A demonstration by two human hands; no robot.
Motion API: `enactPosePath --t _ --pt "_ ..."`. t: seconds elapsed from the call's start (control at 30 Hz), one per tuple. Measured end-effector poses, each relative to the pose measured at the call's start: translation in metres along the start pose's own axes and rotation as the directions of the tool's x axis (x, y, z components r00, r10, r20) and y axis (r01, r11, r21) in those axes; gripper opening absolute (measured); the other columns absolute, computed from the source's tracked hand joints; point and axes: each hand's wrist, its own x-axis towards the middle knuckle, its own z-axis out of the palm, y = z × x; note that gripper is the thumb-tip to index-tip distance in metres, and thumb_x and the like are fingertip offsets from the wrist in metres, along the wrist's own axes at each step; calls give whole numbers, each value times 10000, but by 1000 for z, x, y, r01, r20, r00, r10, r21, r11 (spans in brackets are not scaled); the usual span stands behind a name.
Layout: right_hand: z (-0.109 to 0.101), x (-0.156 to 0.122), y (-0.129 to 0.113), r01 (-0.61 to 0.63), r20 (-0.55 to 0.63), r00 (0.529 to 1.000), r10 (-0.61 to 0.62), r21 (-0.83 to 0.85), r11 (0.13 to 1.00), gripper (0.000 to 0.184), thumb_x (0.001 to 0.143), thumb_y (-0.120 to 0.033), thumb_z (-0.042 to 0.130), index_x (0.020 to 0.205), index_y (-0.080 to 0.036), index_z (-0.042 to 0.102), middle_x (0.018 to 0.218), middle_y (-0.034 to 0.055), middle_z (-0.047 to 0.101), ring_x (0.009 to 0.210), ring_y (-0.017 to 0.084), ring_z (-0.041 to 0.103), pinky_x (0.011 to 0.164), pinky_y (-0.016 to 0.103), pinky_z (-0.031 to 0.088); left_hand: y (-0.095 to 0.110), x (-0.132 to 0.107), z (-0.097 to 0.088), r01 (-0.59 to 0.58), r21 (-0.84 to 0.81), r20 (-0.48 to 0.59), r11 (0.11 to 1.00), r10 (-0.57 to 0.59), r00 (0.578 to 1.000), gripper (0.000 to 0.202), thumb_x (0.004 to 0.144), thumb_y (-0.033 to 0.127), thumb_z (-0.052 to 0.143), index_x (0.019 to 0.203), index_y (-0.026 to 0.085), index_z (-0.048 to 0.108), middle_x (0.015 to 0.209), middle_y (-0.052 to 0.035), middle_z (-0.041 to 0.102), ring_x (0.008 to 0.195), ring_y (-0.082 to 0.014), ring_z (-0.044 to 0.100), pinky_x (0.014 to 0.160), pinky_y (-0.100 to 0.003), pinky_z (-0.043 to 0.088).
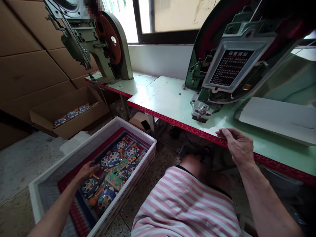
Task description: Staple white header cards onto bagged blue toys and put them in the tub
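My left hand (87, 169) reaches down into a white plastic crate (74, 152) on the floor and lies on a stack of colourful packaged toy cards (116, 166), its fingers curled over a card's edge. My right hand (237, 144) rests on the red-edged front of the pale green workbench (168, 98), fingers bent over the edge, nothing visible in it. Just beyond that hand stands a green press machine (229, 62) with a black label plate.
A second press machine (98, 39) stands on the bench at the back left. An open cardboard box (69, 113) holding more toy cards sits on the floor beside stacked cartons. A white board (278, 120) lies on the bench at right. My pink striped lap is below.
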Motion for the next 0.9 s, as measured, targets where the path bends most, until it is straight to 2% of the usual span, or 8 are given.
enactPosePath --t 0.13,0.3,0.47,0.6,0.67,0.77,0.83,0.9 --pt "-2 0 1 4 -1 1000 -4 -16 1000 236 878 -496 745 899 -263 777 888 39 784 857 278 764 907 488 619 -4 -10 41 -16 -36 134 999 21 991 569 560 653 732 862 171 720 949 -153 791 1025 -417 712 792 -419 574" --pt "0 1 5 19 -2 1000 -19 -6 1000 239 865 -512 748 903 -278 779 894 46 786 842 289 763 885 498 623 14 -47 128 -137 -108 338 985 166 927 468 647 561 694 851 145 759 942 -149 803 955 -349 739 851 -378 553" --pt "-10 3 -6 32 -7 999 -32 19 999 304 804 -500 791 899 -212 772 835 58 784 776 243 753 776 389 628 56 -80 192 -283 -163 430 945 326 842 351 738 446 618 899 176 775 927 -99 807 936 -310 739 857 -360 540" --pt "-57 32 -24 166 -132 973 -191 -178 970 308 829 -492 750 917 -197 763 818 63 772 761 233 729 736 352 590 108 -87 212 -414 -218 451 884 467 761 356 803 454 568 945 209 782 971 -77 810 954 -296 744 859 -341 547" --pt "-88 57 -29 222 -184 930 -319 -413 883 303 866 -484 701 980 -208 754 887 70 771 809 247 712 785 381 567 138 -86 218 -467 -246 441 849 527 727 366 828 487 551 945 231 784 956 -58 812 912 -288 748 821 -333 566" --pt "-131 99 -30 248 -101 871 -481 -755 607 421 872 -439 695 1216 -198 684 1173 134 728 1081 332 633 934 476 489 185 -86 227 -509 -329 410 795 606 682 386 858 524 545 948 237 786 909 -50 814 846 -284 750 780 -330 587" --pt "-150 123 -24 238 0 864 -504 -882 407 529 861 -396 715 1333 -179 612 1348 174 641 1233 390 525 1013 540 406 212 -90 234 -516 -396 382 760 647 659 378 861 530 570 965 244 793 945 -53 819 902 -297 756 810 -326 594" --pt "-160 142 -17 233 80 874 -479 -934 270 550 863 -350 715 1369 -182 580 1416 182 591 1269 413 479 1036 571 348 231 -95 240 -520 -439 373 733 675 637 352 857 527 593 965 264 801 982 -53 823 963 -313 758 832 -320 600"
